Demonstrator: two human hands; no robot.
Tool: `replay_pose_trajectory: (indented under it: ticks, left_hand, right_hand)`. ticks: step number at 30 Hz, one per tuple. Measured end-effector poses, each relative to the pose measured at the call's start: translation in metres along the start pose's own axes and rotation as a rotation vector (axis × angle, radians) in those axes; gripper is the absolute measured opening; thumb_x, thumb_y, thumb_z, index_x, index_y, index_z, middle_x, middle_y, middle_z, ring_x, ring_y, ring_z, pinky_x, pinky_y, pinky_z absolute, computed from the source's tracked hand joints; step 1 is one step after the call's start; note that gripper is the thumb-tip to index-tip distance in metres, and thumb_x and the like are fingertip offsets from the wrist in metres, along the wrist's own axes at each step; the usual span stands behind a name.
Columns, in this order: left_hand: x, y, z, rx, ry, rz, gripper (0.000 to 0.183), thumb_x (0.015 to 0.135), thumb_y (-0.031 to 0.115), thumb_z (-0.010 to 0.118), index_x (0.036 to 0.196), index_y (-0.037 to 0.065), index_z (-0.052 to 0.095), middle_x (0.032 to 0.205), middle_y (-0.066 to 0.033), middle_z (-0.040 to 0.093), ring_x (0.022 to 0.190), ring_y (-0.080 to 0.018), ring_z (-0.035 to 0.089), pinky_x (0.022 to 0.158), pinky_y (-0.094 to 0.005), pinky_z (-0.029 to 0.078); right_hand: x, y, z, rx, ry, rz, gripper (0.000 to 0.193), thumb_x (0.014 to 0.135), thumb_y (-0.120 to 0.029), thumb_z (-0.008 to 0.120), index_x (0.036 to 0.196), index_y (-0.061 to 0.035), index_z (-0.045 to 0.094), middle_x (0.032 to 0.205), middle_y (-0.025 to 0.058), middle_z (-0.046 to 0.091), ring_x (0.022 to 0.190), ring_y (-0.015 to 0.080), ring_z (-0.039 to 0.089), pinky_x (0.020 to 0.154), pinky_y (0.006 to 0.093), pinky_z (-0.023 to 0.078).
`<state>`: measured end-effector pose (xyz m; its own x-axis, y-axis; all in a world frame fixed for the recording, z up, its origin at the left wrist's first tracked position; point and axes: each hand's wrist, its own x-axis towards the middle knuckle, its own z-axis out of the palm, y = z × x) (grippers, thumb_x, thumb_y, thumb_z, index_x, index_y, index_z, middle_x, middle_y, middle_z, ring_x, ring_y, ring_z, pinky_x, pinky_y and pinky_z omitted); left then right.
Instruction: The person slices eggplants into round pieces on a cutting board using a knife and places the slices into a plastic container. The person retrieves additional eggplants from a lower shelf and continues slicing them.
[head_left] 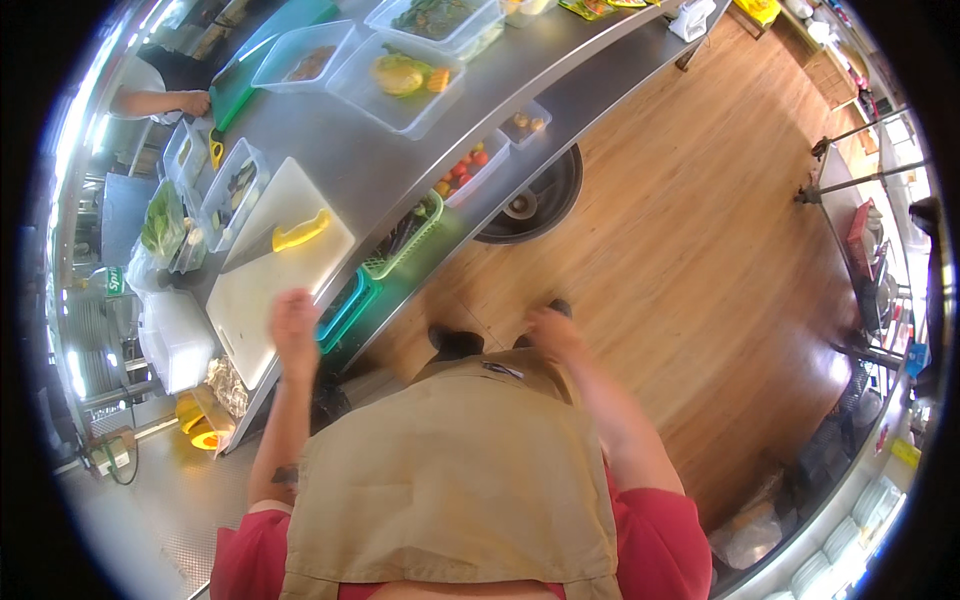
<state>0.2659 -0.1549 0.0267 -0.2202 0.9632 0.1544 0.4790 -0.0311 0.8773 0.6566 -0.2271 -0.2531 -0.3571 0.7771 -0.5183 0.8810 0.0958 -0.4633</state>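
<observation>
My left hand (294, 325) is at the near edge of a white cutting board (295, 195), smeared by motion. Its fingers are not clear, and I cannot tell whether it touches the board. A knife with a yellow handle (301, 231) lies on the board, its blade toward the left, apart from my hand. My right hand (553, 332) hangs low in front of me, over the floor beside my tan apron (450, 470). It is also blurred, with its fingers partly hidden, and nothing shows in it.
Clear tubs of vegetables, among them a long tub (235, 195), stand on the steel counter (300, 125). A green basket (405, 240) and a teal basket (350, 315) sit on the shelf below. A black round bin (560, 195) stands on the wood floor. Another person's hand (195, 103) is across the counter.
</observation>
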Motion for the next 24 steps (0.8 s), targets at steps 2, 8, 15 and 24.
replay_pose_trajectory:
  ticks: [2,8,15,24]
  left_hand:
    - [-0.016,0.021,0.058,0.215,-0.414,0.010,0.021,0.087,0.009,0.068,0.106,0.002,0.064,0.097,-0.0074,0.068,0.090,-0.0147,0.065,0.082,-0.0293,0.052]
    - [-0.015,-0.086,0.161,0.372,-0.844,-0.226,0.025,0.088,0.015,0.071,0.108,0.000,0.066,0.099,-0.0077,0.070,0.091,-0.0135,0.067,0.082,-0.0291,0.053]
    - [0.109,-0.303,0.248,0.531,-0.317,-0.226,0.035,0.085,0.028,0.074,0.107,0.002,0.066,0.099,-0.0121,0.072,0.088,-0.0216,0.069,0.077,-0.0340,0.055]
    - [0.200,-0.446,0.317,0.821,0.065,-0.663,0.081,0.085,0.034,0.069,0.141,0.003,0.019,0.106,-0.0257,0.062,0.080,-0.0311,0.067,0.062,-0.0421,0.056]
  right_hand:
    - [-0.048,0.080,0.003,0.403,-0.026,0.381,0.037,0.090,-0.027,0.062,0.125,-0.0141,0.061,0.121,0.0093,0.066,0.110,0.0243,0.063,0.089,0.0394,0.053]
    - [-0.187,0.268,0.084,0.473,0.438,0.894,0.025,0.088,-0.023,0.063,0.107,-0.0079,0.063,0.102,0.0130,0.071,0.095,0.0327,0.068,0.081,0.0412,0.053]
    - [-0.211,0.212,0.215,0.863,0.419,1.058,0.013,0.090,-0.014,0.061,0.096,-0.0029,0.066,0.081,0.0094,0.070,0.075,0.0197,0.067,0.068,0.0333,0.054]
    - [-0.128,0.118,0.377,0.980,0.014,0.882,0.023,0.087,-0.013,0.068,0.109,-0.0064,0.062,0.077,0.0120,0.069,0.067,0.0175,0.068,0.060,0.0318,0.053]
